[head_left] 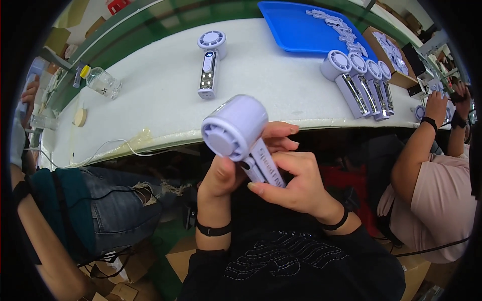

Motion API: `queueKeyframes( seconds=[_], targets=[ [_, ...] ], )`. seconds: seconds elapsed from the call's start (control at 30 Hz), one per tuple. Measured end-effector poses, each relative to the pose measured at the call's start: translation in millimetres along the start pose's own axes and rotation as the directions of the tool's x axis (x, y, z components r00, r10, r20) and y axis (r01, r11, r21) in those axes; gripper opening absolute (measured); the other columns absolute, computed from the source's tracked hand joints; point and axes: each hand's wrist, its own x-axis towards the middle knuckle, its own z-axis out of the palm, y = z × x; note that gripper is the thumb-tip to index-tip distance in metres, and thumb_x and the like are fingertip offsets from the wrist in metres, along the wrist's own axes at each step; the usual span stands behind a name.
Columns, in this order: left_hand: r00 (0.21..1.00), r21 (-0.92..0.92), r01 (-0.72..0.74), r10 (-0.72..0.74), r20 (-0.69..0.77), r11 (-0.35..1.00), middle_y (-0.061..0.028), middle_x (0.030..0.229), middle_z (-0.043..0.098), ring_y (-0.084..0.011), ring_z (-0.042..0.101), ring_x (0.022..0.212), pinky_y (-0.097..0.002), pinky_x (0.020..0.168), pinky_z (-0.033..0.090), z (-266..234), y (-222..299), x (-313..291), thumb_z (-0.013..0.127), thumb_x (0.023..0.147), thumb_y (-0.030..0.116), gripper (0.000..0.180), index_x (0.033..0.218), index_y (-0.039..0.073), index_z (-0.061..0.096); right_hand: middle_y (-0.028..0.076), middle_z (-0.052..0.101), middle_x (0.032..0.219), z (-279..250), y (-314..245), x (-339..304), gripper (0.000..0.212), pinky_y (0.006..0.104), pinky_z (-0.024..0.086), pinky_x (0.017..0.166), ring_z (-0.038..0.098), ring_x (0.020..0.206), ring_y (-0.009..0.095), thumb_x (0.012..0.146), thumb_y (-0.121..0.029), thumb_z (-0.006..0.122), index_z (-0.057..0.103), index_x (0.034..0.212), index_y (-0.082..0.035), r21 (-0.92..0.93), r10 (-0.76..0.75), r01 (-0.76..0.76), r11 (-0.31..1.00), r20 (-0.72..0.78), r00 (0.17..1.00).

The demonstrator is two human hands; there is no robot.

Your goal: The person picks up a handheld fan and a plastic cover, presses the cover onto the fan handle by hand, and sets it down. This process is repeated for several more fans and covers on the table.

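A lavender handheld fan (240, 123) is held up in front of me, its round head tilted toward the upper left and its handle running down to the right. My left hand (219, 178) is closed around the fan just below the head, thumb up, with some fingers hidden behind it. My right hand (297, 175) grips the handle between thumb and fingers. Beyond them, on the white table, a second lavender fan (209, 70) lies with its clear-fronted handle toward me and a small display lit.
Several similar fans (351, 85) lie in a row at the right, by a blue tray (296, 30) of small pale parts and a cardboard box (401, 75). At the left are a yellow-capped bottle (103, 83) and a white cable (110, 143). Co-workers sit on both sides.
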Motion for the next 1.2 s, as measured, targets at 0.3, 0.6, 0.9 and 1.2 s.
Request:
queueKeyframes(
  seconds=[0.3, 0.6, 0.9, 1.2],
  targets=[
    [0.960, 0.594, 0.182, -0.011, -0.280, 0.783, -0.0131, 0.132, 0.069, -0.0206, 0.067, 0.117, -0.0349, 0.100, 0.056, -10.7, 94.1, -25.0, 0.094, 0.085, 0.025, 0.084, 0.156, -0.003, 0.057, 0.012, 0.081, 0.092, -71.9, -7.0, 81.0, 0.037, 0.0346, 0.058, 0.072, 0.075, 0.081, 0.019, 0.089, -0.030, 0.091, 0.081, 0.105, 0.001, -0.387, -0.175, 0.195, 0.901, 0.086, 0.981],
    [0.697, 0.825, 0.456, 0.444, -0.564, 0.333, -0.0062, 0.100, 0.071, -0.0181, 0.070, 0.091, -0.0341, 0.082, 0.056, -95.8, 169.1, 7.6, 0.092, 0.083, 0.020, 0.067, 0.139, -0.004, 0.065, 0.021, 0.081, 0.105, -244.0, 64.6, 274.5, 0.039, 0.0472, 0.064, 0.091, 0.079, 0.102, 0.040, 0.095, -0.032, 0.073, 0.081, 0.117, -0.001, -0.695, 0.043, -0.520, 0.495, -0.579, 0.814],
    [0.519, 0.596, 0.786, 0.699, -0.493, -0.164, -0.0169, 0.100, 0.076, -0.0354, 0.074, 0.089, -0.0445, 0.086, 0.059, -69.1, 135.8, 10.8, 0.090, 0.085, 0.037, 0.066, 0.133, -0.004, 0.070, 0.019, 0.048, 0.171, -281.0, 148.1, 280.5, 0.055, 0.0531, 0.047, 0.123, 0.056, 0.149, 0.041, 0.098, -0.006, 0.058, 0.063, 0.153, -0.007, -0.899, 0.297, -0.419, 0.126, -0.369, 0.881],
    [0.819, 0.955, 0.225, 0.568, -0.079, -0.191, -0.0190, 0.126, 0.074, -0.0382, 0.066, 0.123, -0.0480, 0.105, 0.054, -36.9, 106.1, 56.0, 0.082, 0.094, 0.029, 0.051, 0.132, -0.001, 0.069, 0.028, 0.080, 0.116, -302.4, 155.2, 292.6, 0.033, 0.0469, 0.063, 0.100, 0.077, 0.112, 0.043, 0.087, -0.016, 0.077, 0.082, 0.114, 0.003, -0.853, 0.199, -0.508, 0.122, -0.480, 0.854]
  ],
)
